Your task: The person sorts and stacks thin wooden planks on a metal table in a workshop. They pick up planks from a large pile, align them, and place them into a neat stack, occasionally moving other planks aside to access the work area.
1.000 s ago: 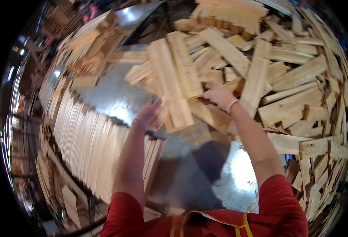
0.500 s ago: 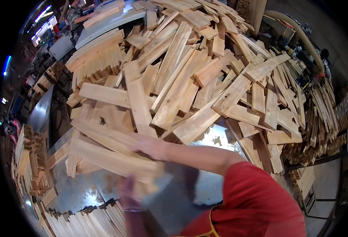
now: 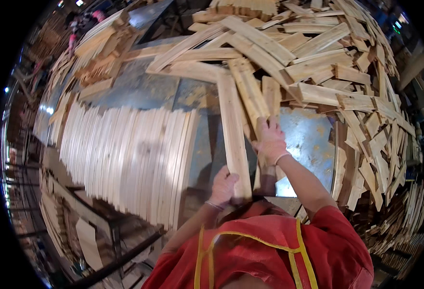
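Note:
A long pale wooden board (image 3: 234, 139) stretches away from me across the metal tabletop, and my left hand (image 3: 224, 185) is closed around its near end from the left side. My right hand (image 3: 271, 144) curls over a second wooden board (image 3: 249, 89), just right of the first. Part of that second board is covered by my fingers. Both hands seem to wear thin pale gloves with a band at the wrist. Beyond my right hand, a short upright-lying board (image 3: 271, 94) reaches toward the heap.
A neat row of boards on edge (image 3: 130, 159) fills the table's near left. A loose heap of boards (image 3: 318, 62) spreads over the far right. Farther left lies another stack of boards (image 3: 101, 53). Bare metal tabletop (image 3: 306, 144) shows right of my hand. A metal frame (image 3: 110, 231) stands lower left.
My view has swung left and down, bringing the row of boards fully into sight. My hands have come nearer my body, and the boards they hold now point away from me.

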The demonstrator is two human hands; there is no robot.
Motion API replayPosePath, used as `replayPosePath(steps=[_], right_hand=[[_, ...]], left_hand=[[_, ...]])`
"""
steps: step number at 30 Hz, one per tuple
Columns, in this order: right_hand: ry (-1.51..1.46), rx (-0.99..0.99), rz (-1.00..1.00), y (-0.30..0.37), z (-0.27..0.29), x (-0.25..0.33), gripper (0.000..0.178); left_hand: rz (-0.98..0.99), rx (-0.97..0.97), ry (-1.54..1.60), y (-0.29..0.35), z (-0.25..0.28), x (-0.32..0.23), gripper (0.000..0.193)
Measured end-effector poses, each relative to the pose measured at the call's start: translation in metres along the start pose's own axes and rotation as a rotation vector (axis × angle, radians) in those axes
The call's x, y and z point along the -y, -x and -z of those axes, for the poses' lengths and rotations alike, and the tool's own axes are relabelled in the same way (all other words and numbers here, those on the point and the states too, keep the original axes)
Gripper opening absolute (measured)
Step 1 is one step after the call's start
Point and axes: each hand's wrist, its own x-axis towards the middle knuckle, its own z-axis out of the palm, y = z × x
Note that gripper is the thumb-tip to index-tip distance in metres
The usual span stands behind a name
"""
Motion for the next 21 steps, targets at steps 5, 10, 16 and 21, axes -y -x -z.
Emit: replayPosePath(steps=[5,10,16,21], right_hand=[[-0.382,-0.084,-0.065,0.025,-0.003,0.015,0.079],[-0.510,0.365,-0.071,0.118,-0.043,0.077,0.069],[-0.434,0.654,0.384,0.140,-0.143,0.146,0.063],[-0.558,-0.011,0.241,0.054,-0.056,0.084,0.049]], left_hand=[[0.017,-0.102,-0.445,0.073,0.072,-0.023,0.040],[0.003,-0.200,-0.707,0.124,0.115,0.012,0.045],[-0.238,-0.500,-1.246,0.115,0.113,0.017,0.059],[-0.162,-0.510,-1.614,0.089,0.119,0.023,0.073]])
